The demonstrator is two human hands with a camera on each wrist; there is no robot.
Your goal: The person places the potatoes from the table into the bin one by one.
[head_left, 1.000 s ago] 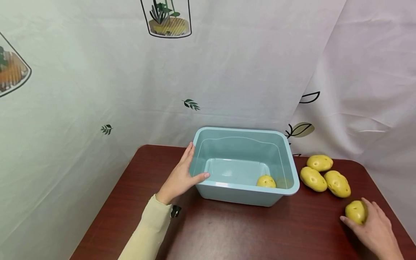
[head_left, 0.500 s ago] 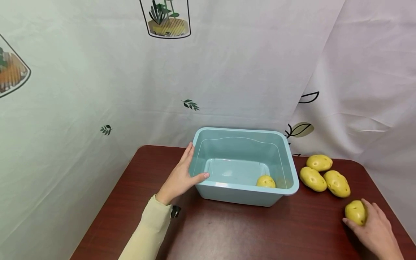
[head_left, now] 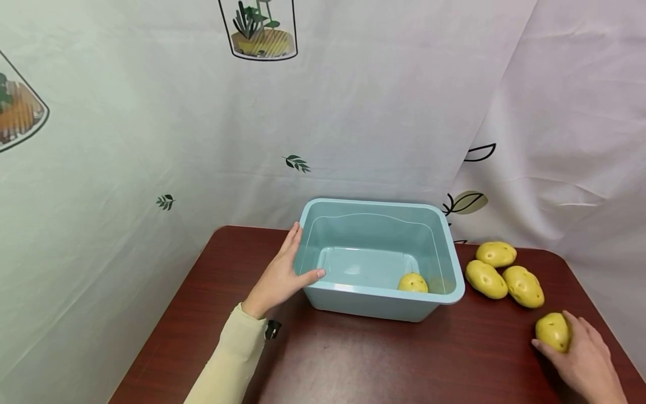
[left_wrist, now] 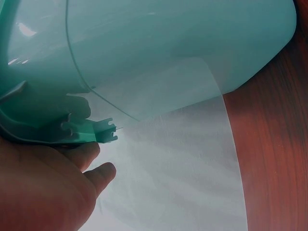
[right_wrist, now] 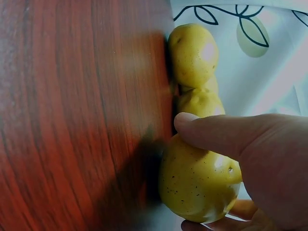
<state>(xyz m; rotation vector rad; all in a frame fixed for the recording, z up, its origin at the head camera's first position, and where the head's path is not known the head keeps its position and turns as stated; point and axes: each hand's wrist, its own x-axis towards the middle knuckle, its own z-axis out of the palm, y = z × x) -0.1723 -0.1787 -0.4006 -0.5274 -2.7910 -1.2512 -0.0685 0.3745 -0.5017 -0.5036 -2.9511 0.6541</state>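
Note:
At the right side of the table, my right hand (head_left: 585, 353) grips a yellow potato (head_left: 553, 332). In the right wrist view the thumb lies over one side of this potato (right_wrist: 199, 185) and fingertips show at the other. My left hand (head_left: 280, 275) rests at the near left corner of a light blue plastic tub (head_left: 373, 290), its fingers straight along the left side and the thumb over the front rim. In the left wrist view that hand (left_wrist: 48, 183) touches the tub's rim and part of it is hidden. One potato (head_left: 413, 282) lies inside the tub, at the right.
Three more potatoes lie together right of the tub, among them one at the back (head_left: 497, 254) and one at the right (head_left: 524, 287). A patterned white cloth (head_left: 383, 112) hangs behind the dark red wooden table (head_left: 353, 359).

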